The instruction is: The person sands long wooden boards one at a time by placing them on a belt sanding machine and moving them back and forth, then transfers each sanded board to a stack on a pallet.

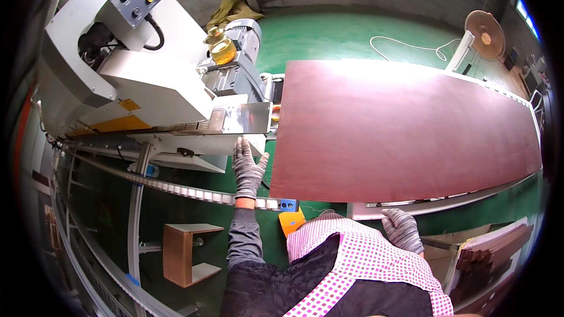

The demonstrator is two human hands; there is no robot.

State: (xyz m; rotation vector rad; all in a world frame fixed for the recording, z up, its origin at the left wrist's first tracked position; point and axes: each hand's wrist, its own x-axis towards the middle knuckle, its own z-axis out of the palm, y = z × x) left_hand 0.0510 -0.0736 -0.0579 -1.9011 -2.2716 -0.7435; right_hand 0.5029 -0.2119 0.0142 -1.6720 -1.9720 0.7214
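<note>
A large reddish-brown board (405,129) lies flat on a grey machine's feed table, stretching to the right. My left hand (247,167), in a grey knit glove, is held out flat with fingers apart beside the board's left edge, near the machine's metal plate (247,118). It holds nothing. My right hand (402,229), also gloved, rests low at the board's near edge by the metal rail (423,204), its fingers curled; whether it grips the edge is not clear.
A grey-white machine (135,64) with a button panel (138,0) and motor (241,38) fills the upper left. A roller conveyor track (176,189) runs beneath it. A small wooden box (185,252) sits on the green floor. A fan (484,35) stands far right. Stacked wood strips (493,258) lie lower right.
</note>
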